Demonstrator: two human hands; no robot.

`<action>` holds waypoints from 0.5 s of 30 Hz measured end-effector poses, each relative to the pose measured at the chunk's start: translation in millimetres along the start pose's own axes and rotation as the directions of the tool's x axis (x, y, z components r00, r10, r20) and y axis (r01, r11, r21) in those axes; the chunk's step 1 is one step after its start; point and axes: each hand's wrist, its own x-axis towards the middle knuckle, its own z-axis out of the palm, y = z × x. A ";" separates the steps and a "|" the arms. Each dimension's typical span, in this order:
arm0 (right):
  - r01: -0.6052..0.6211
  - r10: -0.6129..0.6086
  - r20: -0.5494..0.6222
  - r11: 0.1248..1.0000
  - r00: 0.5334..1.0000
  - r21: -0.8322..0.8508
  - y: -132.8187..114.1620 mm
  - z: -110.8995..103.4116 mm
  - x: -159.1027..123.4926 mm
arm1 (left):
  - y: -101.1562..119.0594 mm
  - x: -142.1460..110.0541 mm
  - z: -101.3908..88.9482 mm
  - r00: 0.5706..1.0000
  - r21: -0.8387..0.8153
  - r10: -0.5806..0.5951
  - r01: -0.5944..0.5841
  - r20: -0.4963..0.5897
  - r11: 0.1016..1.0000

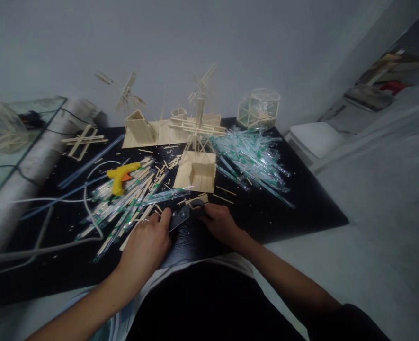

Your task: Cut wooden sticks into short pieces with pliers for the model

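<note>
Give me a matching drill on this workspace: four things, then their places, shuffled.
Things
1. yellow glue gun
2. dark hand tool
3. white seat
4. heap of clear-and-green packets

Places
A. between the left hand and the right hand
B. on the table, right of the nearest windmill model
C. on the wrapped sticks at the table's left
D. past the table's right edge

Pairs: 1-C, 2-A, 3-D, 4-B
</note>
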 end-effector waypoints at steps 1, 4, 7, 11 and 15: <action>-0.002 0.002 -0.002 1.000 1.000 0.000 0.2 0.3 -0.3 | 0.2 0.1 -0.6 1.000 -0.005 -0.007 0.007 0.015 1.000; 0.004 -0.004 -0.012 1.000 1.000 -0.004 0.9 1.1 -0.7 | 0.9 0.7 -2.9 0.998 -0.024 -0.031 0.032 0.063 0.999; -0.005 0.005 -0.009 1.000 1.000 -0.028 0.3 1.6 -0.1 | 0.8 2.4 -3.8 0.995 -0.049 -0.044 0.049 0.086 0.998; -0.025 0.026 0.005 0.999 1.000 -0.045 -6.2 -1.3 2.2 | -3.0 5.3 -2.4 0.994 -0.081 -0.056 0.064 0.097 0.995; -0.018 0.014 0.053 0.998 0.998 0.061 -15.1 -16.3 3.7 | -16.1 4.9 4.2 0.996 -0.137 -0.090 0.092 0.020 0.986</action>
